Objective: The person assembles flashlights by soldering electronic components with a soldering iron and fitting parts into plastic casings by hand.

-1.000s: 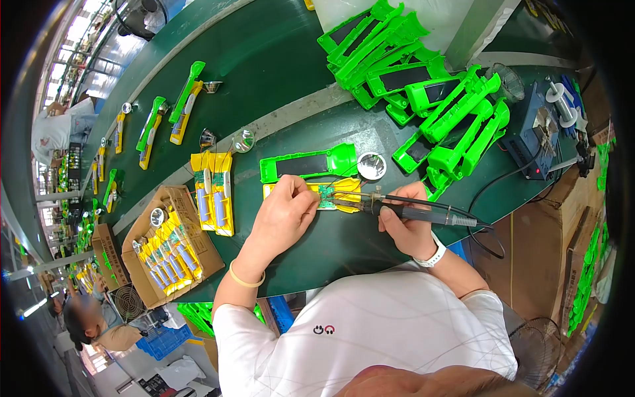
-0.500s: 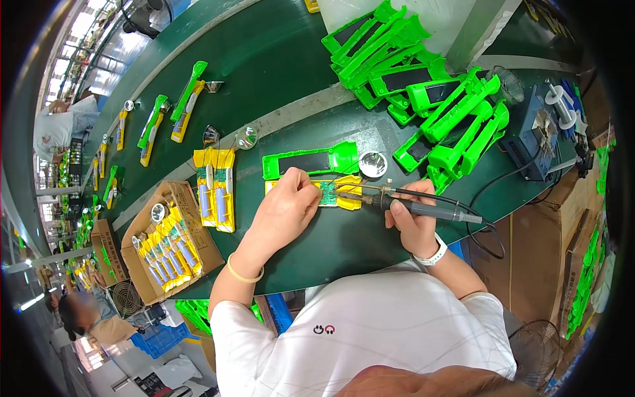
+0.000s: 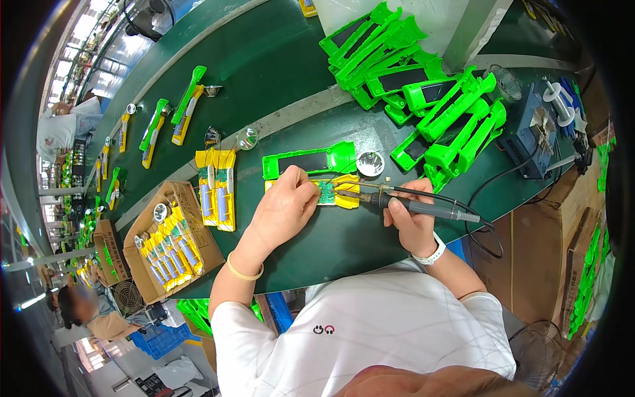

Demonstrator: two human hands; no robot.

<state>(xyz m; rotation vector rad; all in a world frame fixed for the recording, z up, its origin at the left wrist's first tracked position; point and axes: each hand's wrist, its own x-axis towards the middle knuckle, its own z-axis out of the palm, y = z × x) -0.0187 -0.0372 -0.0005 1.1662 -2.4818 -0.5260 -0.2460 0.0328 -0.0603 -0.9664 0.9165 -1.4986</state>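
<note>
My right hand [image 3: 411, 215] is wrapped round a grey soldering iron [image 3: 426, 208], whose tip reaches a green circuit board [image 3: 326, 192] in a yellow housing [image 3: 347, 192]. Over the left part of that housing is my left hand [image 3: 286, 206], fingers pinched together at the board's left edge; what they pinch is too small to make out. Just behind lies a green casing [image 3: 305, 162] with a dark panel, and a round silver reflector [image 3: 370, 163] sits at its right end, with thin wires near the board.
Green casings [image 3: 397, 79] are piled at the back right, beside a blue soldering station [image 3: 529, 135] and a solder spool [image 3: 559, 104]. Yellow housings with batteries [image 3: 216, 192] lie left, near a filled cardboard box [image 3: 142, 264]. A co-worker [image 3: 83, 306] is at far left.
The soldering iron and my right hand have shifted slightly. My left hand has moved up a little and stays pinched at the board. The co-worker at far left has moved slightly.
</note>
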